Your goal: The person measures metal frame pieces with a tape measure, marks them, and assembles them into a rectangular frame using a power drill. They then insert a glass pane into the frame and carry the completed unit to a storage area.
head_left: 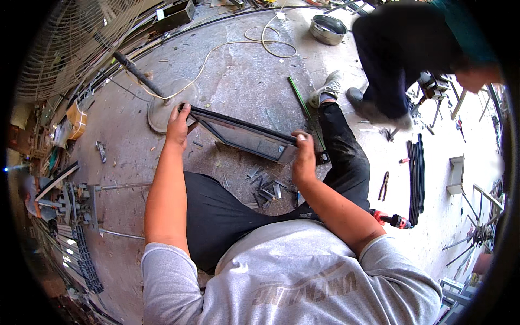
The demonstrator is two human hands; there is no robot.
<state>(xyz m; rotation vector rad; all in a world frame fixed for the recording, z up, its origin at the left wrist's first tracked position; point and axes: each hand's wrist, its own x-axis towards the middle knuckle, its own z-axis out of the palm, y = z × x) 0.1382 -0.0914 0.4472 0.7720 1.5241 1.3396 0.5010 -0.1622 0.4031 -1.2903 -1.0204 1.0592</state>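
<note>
Fingers of the left hand (177, 129) and right hand (304, 160) clamp opposite ends of the dark frame (244, 135), which tilts over the floor (233, 70). If either grip slips, a corner could drop towards the scraps (277, 190) nearby and get scratched or bent.

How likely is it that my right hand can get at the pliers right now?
Probably not directly: your right hand is holding the frame, and your right leg lies between hand and pliers.

Dark capital lettering (306, 288), upside down in view, across front of grey T-shirt (244, 287).
</note>
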